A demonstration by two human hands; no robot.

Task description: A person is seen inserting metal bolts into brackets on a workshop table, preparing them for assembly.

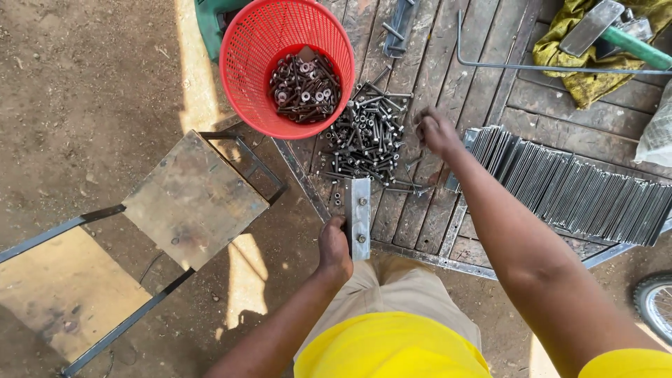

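While the left hand (pixel 334 248) grips a flat metal bracket (pixel 360 217) standing at the wooden surface's (pixel 434 77) edge, the right hand (pixel 437 131) reaches, fingers bunched, beside the bolt pile (pixel 365 138). That pile lies just beyond the bracket, below a red basket (pixel 241 70).

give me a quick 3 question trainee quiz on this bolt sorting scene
1. True or false: the red basket holds bolts fitted with nuts.
2. Which hand grips the flat metal bracket? A) left hand B) right hand C) neither
3. Fill in: the right hand reaches beside the loose ____ pile on the wooden platform.

Key
1. True: dark bolts with nuts lie in its bottom.
2. A: the left hand holds the bracket's left edge, standing it on the platform's near edge.
3. Bolt: its fingers sit at the pile's right side, with the row of flat metal strips further right.
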